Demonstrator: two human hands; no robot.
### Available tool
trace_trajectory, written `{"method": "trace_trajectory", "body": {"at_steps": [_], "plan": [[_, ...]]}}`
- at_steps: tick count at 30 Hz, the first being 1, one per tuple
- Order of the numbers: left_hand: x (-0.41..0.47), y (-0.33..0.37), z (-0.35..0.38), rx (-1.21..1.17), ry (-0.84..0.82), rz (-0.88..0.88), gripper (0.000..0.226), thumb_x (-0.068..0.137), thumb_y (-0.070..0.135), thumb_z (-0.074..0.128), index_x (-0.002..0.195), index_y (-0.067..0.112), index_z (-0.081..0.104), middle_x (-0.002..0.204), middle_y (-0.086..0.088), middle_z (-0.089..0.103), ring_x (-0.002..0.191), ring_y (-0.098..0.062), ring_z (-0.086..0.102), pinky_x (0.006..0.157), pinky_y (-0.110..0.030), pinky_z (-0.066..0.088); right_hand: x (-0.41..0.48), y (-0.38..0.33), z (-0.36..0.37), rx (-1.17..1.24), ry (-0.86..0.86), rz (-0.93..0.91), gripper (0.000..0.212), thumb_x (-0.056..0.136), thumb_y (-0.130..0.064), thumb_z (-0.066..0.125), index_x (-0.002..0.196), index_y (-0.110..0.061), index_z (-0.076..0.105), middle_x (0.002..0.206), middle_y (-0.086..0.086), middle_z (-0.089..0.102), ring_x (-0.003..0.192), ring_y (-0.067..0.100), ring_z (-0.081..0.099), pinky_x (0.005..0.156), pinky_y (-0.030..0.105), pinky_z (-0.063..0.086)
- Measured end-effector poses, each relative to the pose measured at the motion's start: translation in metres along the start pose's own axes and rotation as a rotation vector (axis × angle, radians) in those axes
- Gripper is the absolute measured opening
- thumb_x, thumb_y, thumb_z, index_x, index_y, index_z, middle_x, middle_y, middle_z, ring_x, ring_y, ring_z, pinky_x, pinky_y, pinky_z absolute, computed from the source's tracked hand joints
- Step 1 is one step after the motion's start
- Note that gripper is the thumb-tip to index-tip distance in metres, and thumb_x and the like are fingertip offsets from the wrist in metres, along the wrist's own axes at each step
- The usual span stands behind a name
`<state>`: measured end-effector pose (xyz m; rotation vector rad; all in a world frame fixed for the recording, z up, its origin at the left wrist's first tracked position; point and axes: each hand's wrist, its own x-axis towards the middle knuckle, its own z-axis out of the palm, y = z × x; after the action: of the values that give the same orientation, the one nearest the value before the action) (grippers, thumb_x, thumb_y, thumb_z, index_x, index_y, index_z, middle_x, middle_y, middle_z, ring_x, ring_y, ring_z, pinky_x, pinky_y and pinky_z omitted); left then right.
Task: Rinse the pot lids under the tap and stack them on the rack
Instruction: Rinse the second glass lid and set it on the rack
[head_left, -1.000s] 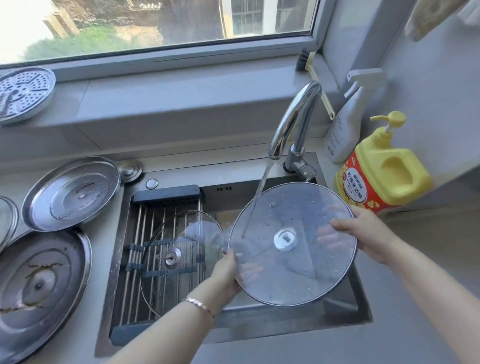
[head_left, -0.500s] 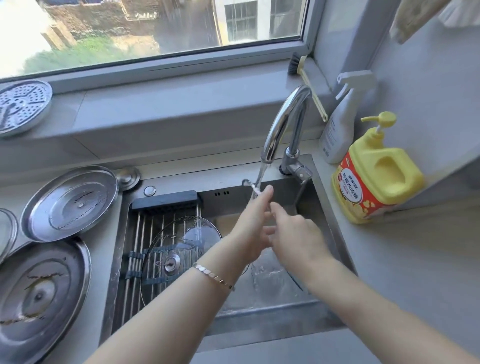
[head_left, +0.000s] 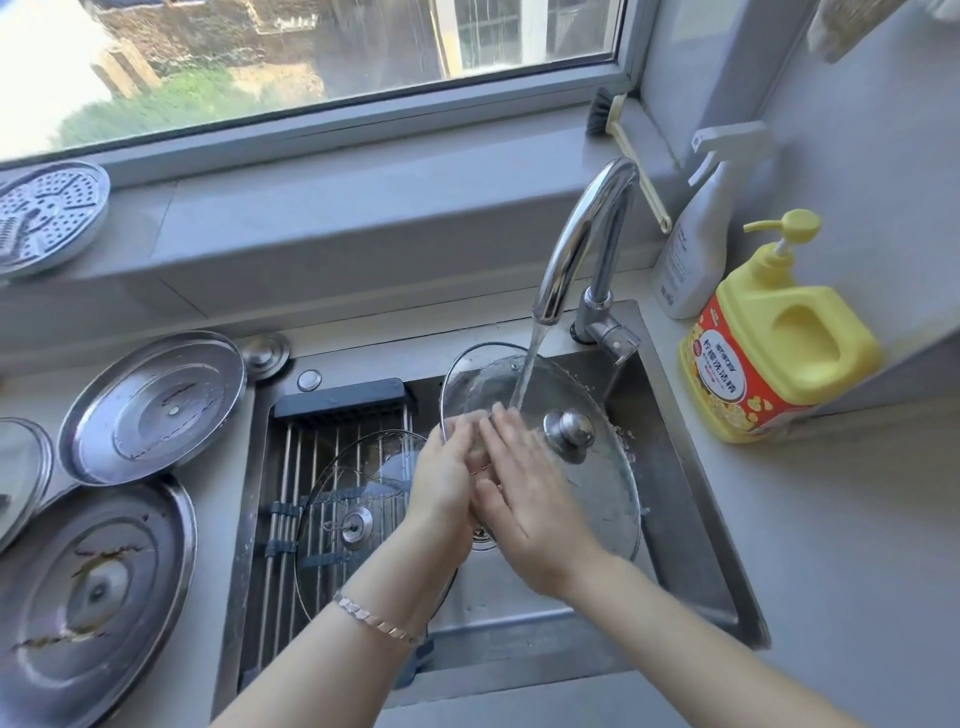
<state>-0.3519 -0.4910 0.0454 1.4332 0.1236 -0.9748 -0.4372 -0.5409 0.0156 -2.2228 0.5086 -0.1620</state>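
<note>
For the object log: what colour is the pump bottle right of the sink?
Yellow pump bottle, with a red and white label; seen in the head view.

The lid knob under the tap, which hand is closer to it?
Right. The right hand lies on the glass just left of the knob; the left hand is farther left, at the lid's rim.

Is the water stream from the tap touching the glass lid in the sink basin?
Touching. The head view shows the stream running from the tap down onto the glass lid, ending on its surface just above the hands.
</note>
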Motion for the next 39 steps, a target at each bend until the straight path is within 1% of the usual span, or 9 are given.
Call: {"method": "trace_trajectory", "body": {"at_steps": [6,13,19,23,26,29,32,34,39], "plan": [[-0.009,0.005,0.004,0.132,0.014,0.110,0.037,0.099,0.039,0.034,0.095,0.014,0.060,0.063,-0.007,0.071,0.051,-0.018,0.067,0.046,-0.029,0.056,0.067,0.000,-0.016,-0.066,0.066,0.262,0.053,0.099,-0.040,0.017,0.149,-0.023,0.012,0.158,0.003,0.004,0.146,0.013,-0.003,0.116,0.033,-0.004],[-0.005,0.008,-0.007,0.094,0.095,0.164,0.036,0.098,0.038,0.034,0.088,0.020,0.064,0.086,-0.001,0.072,0.079,-0.012,0.070,0.073,-0.027,0.056,0.030,-0.016,0.006,-0.160,0.038,-0.041,0.073,0.082,-0.049,0.000,0.149,-0.021,0.011,0.156,-0.008,0.001,0.144,0.006,-0.006,0.114,0.022,-0.012],[-0.006,0.010,-0.008,0.077,0.129,0.174,0.038,0.099,0.040,0.033,0.089,0.017,0.061,0.059,-0.004,0.070,0.047,-0.016,0.065,0.043,-0.026,0.054,0.067,-0.018,-0.007,-0.080,0.053,0.145,0.052,0.100,-0.038,0.022,0.149,-0.024,0.014,0.158,-0.007,0.004,0.145,0.007,-0.004,0.116,0.034,-0.003],[0.000,0.014,-0.016,-0.031,0.221,0.192,0.038,0.099,0.036,0.035,0.088,0.014,0.064,0.085,-0.004,0.070,0.075,-0.014,0.068,0.061,-0.021,0.056,0.044,-0.028,0.017,-0.150,0.129,-0.073,0.057,0.093,-0.037,0.018,0.146,-0.017,0.028,0.155,0.000,0.021,0.145,0.013,0.011,0.117,0.030,-0.002],[0.001,0.016,-0.028,-0.130,0.267,0.140,0.040,0.099,0.042,0.031,0.090,0.017,0.060,0.082,-0.013,0.072,0.073,-0.023,0.070,0.064,-0.032,0.058,0.015,-0.007,0.029,-0.195,0.104,-0.255,0.050,0.097,-0.035,0.024,0.140,-0.013,0.038,0.148,0.005,0.036,0.139,0.017,0.026,0.114,0.032,0.010],[0.000,0.018,-0.040,-0.172,0.279,0.149,0.044,0.099,0.047,0.026,0.098,0.016,0.057,0.073,-0.014,0.073,0.066,-0.027,0.072,0.050,-0.030,0.056,-0.002,0.026,0.023,-0.185,0.063,-0.242,0.057,0.097,-0.050,0.011,0.146,-0.021,0.021,0.153,-0.003,0.019,0.143,0.007,0.008,0.117,0.029,0.004],[-0.004,0.020,-0.047,-0.214,0.293,0.171,0.044,0.099,0.046,0.026,0.100,0.015,0.056,0.073,-0.016,0.073,0.066,-0.030,0.072,0.049,-0.031,0.057,-0.003,0.054,0.005,-0.079,0.015,0.137,0.074,0.086,-0.069,0.003,0.147,-0.028,0.000,0.156,-0.010,-0.007,0.139,-0.005,-0.014,0.116,0.022,-0.008],[-0.006,0.020,-0.046,-0.208,0.295,0.181,0.043,0.099,0.046,0.026,0.099,0.015,0.056,0.074,-0.016,0.073,0.066,-0.030,0.072,0.050,-0.032,0.058,0.001,0.056,-0.005,-0.110,-0.019,0.302,0.073,0.087,-0.056,0.006,0.148,-0.019,-0.006,0.157,-0.005,-0.013,0.135,-0.005,-0.019,0.112,0.022,-0.015],[-0.006,0.016,-0.034,-0.205,0.309,0.175,0.043,0.099,0.045,0.026,0.098,0.015,0.056,0.071,-0.014,0.073,0.064,-0.029,0.072,0.047,-0.028,0.056,-0.012,0.004,0.014,-0.231,-0.126,0.022,0.076,0.080,-0.069,-0.007,0.136,-0.021,-0.026,0.145,-0.007,-0.036,0.134,0.001,-0.034,0.108,0.018,-0.025]]}}
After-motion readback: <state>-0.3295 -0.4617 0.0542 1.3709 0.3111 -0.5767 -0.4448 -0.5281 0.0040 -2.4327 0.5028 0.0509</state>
